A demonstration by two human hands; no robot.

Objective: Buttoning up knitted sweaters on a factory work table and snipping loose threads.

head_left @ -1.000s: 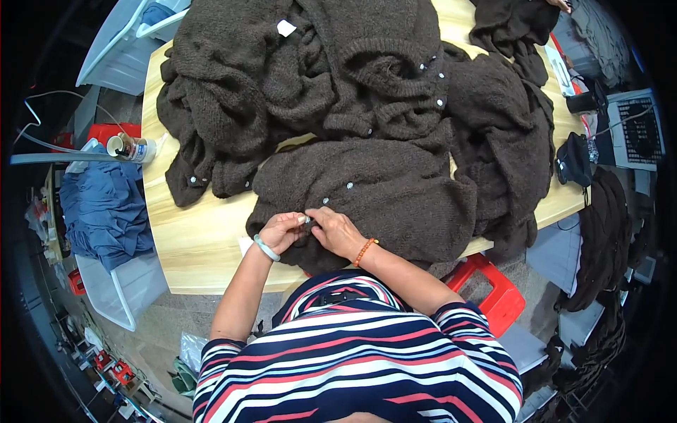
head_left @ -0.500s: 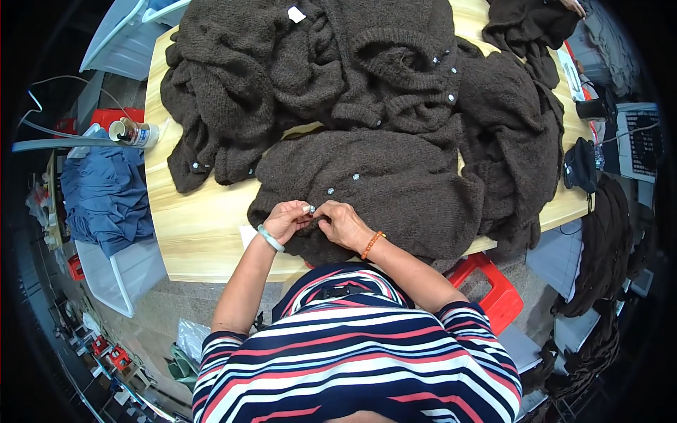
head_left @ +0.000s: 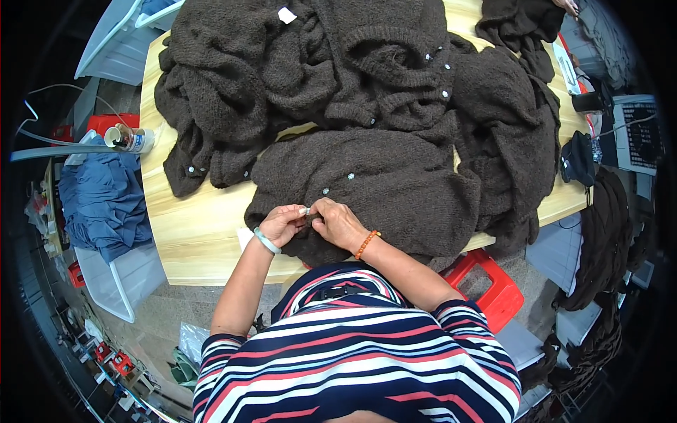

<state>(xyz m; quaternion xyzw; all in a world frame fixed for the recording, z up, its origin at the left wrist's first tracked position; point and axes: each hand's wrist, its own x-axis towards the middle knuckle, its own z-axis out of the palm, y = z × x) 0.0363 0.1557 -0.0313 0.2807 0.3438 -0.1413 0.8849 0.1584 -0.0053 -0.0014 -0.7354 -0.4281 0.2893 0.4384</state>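
A dark brown knitted cardigan (head_left: 395,183) lies folded over on the table's near edge, with two shiny buttons showing on its upper face. Over its near left part, my left hand (head_left: 282,224) pinches a small shiny button (head_left: 307,211) between thumb and finger. My right hand (head_left: 338,224) is closed right beside it, its fingertips bent down against the button and the knit. Whether a thread or needle is between the right fingers is too small to see.
More brown knitwear (head_left: 233,84) is heaped across the wooden table (head_left: 169,240). A white tub (head_left: 130,138) stands on the left edge, above a bin of blue cloth (head_left: 102,197). To my right are a red stool (head_left: 486,289) and a black pouch (head_left: 578,158). Another person's hand (head_left: 568,5) shows far right.
The view has shifted slightly. My left fingers have turned the button so it shows more edge-on, and my right fingertips stay close against it.
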